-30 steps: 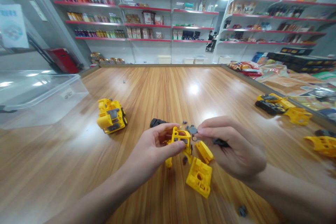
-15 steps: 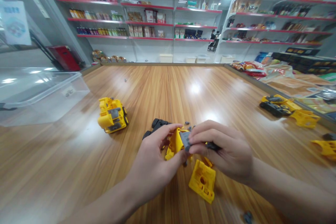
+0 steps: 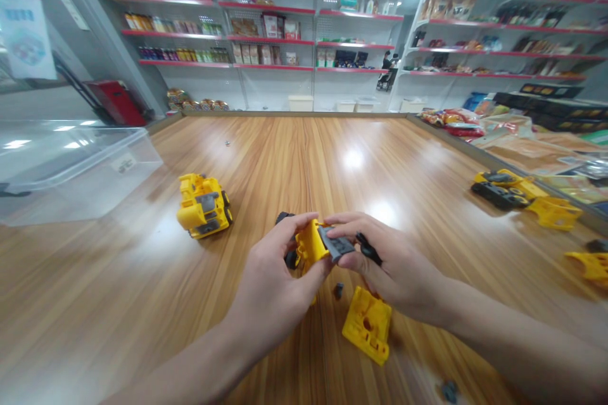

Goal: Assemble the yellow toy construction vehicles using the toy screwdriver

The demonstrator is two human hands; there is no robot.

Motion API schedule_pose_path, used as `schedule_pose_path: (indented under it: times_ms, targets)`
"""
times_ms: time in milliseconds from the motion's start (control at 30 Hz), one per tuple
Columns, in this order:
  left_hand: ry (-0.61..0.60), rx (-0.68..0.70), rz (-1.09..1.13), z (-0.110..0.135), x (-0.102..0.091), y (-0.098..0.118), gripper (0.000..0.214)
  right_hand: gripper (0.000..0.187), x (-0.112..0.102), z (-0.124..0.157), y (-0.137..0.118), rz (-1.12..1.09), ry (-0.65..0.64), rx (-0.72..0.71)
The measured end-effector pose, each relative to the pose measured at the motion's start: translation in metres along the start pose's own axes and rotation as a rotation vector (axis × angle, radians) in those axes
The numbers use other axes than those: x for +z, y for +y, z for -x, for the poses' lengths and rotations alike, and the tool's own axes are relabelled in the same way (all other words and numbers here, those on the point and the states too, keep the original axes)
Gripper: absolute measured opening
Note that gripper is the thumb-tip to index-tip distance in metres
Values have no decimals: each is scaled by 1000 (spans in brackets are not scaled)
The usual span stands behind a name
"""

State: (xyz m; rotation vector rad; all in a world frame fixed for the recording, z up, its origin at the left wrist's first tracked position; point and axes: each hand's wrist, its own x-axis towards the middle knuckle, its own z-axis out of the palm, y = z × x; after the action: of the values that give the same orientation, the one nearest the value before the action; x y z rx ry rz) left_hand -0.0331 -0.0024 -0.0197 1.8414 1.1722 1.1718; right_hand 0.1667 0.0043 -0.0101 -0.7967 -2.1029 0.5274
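Between thumb and fingers, my left hand [image 3: 280, 278] grips a yellow toy truck part [image 3: 311, 245]. My right hand [image 3: 389, 259] pinches a grey plastic piece [image 3: 336, 243] against the yellow part's right side; whether the two are joined I cannot tell. A dark tool-like handle [image 3: 368, 248] is tucked in my right hand, its far end hidden. Black wheels [image 3: 285, 218] show partly behind my left fingers. Just below the hands, a yellow plastic shell [image 3: 367, 326] lies on the wooden table, with a small grey piece [image 3: 338, 291] close by.
An assembled yellow toy truck [image 3: 204, 205] stands at the left, near a clear plastic bin [image 3: 80, 171]. Yellow toy vehicle parts [image 3: 553, 212] lie at the right by packaged goods [image 3: 456, 121]. A small dark piece [image 3: 449, 391] lies near the front edge. Stocked shelves [image 3: 270, 66] stand behind the table.
The grey piece has turned flatter, showing more of its face beside the yellow part. My right hand has moved left and its fingers now reach over the top. The dark handle shows more.
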Motion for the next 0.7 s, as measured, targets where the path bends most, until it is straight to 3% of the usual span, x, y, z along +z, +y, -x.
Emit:
schedule_pose_path:
  times_ms: [200, 333, 467, 533, 700]
  targets:
    - [30, -37, 16, -3, -3, 6, 38, 5, -2, -1, -3, 14, 3, -13]
    - [22, -60, 47, -4, -3, 7, 38, 3, -2, -2, -7, 42, -30, -34]
    - [5, -75, 68, -4, -3, 3, 38, 4, 1, -1, -10, 29, 39, -30]
    - [-3, -73, 52, -4, -2, 1, 39, 4, 0, -1, -12, -62, 88, 42]
    - [-42, 38, -53, -1, -1, 1, 41, 8, -5, -2, -15, -455, 195, 431]
